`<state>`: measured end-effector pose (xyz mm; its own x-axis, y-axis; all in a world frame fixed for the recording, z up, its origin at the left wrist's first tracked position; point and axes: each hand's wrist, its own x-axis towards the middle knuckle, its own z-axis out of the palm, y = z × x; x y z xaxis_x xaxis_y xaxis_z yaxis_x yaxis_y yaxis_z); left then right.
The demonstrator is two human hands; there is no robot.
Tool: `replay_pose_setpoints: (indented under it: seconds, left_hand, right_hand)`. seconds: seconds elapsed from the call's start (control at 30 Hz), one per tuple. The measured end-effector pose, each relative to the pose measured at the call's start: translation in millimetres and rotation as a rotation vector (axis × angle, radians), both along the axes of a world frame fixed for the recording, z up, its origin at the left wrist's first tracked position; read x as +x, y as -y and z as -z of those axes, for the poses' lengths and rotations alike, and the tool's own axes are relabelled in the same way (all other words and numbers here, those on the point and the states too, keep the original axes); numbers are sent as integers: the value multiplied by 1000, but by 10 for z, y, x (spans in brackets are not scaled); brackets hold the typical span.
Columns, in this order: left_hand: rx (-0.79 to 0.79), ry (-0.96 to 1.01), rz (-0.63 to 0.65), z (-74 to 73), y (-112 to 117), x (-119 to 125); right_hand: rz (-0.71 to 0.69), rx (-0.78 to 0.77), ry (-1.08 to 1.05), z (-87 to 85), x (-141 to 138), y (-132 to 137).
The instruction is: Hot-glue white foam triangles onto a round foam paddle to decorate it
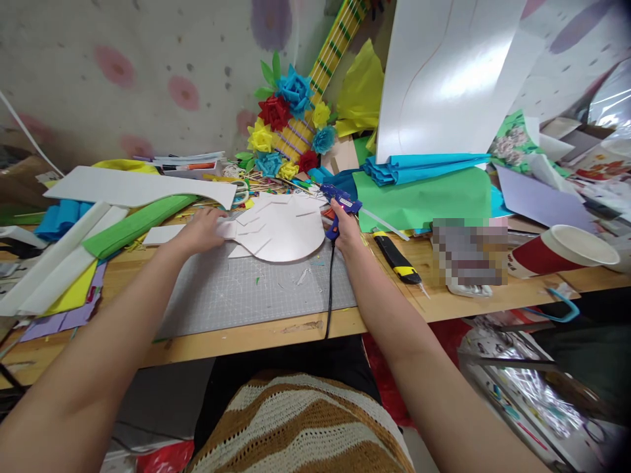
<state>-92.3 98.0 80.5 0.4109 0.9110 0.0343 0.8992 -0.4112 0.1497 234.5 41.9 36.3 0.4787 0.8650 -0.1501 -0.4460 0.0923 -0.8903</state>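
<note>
A blue hot glue gun (340, 202) with an orange trigger is in my right hand (347, 228), my fingers wrapped round its handle. Its small light glows red, and a black cord hangs down over the table's front edge. Left of it lies a white foam board cutout (290, 230), with a rounded body, a narrow neck and several small board strips on top. My left hand (206, 230) has its fingers closed at the end of that neck; the fingertips are partly hidden. Beneath the cutout is a grey cutting mat (221, 302).
A yellow-black utility knife (397, 257) and a red-white paper cup (559, 251) stand to the right. Crepe paper rolls (138, 226) and a long white board (128, 187) lie left. Behind are a flower-decorated paper guitar (296, 131) and a leaning white board (438, 72).
</note>
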Motion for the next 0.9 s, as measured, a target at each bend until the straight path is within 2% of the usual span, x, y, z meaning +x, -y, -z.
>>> replay_pose_setpoints:
  seconds: [0.03,0.1,0.2,0.27,0.43,0.57,0.63,0.7,0.77,0.8,0.87,0.9]
  left_hand:
    - [17,7,-37,-5,55,21]
    - [-49,34,-64,-8,179,61]
    - [-221,54,69,8,344,113]
    - [-245,46,140,21,406,146]
    - [-291,1,148,-32,398,117]
    - [-337,123,59,-188,327,-152]
    - [-348,269,-15,-271,298,-266]
    - [-300,518,-92,-318,285,-257]
    - [-261,860,-170,-300,294,-95]
    - [-295,1049,-195,-263,307,32]
    - [-428,1383,-231,-146,345,315]
    - [-515,1474,-249,-78,367,446]
  right_hand:
    - [6,8,-3,3,6,-6]
    - [20,25,-15,10,21,-22]
    - [37,34,-36,24,37,-42]
    - [32,28,-28,40,42,-47]
    - [67,18,137,88,50,-47]
    - [41,38,219,62,40,-15]
    - [-21,49,254,25,16,23]
    - [-103,73,292,-17,-24,76]
    - [-207,107,322,-59,-74,140]
    - [-270,119,337,-77,-100,174]
    - [-398,126,378,-107,-146,236]
    - [-457,117,405,-116,-164,262]
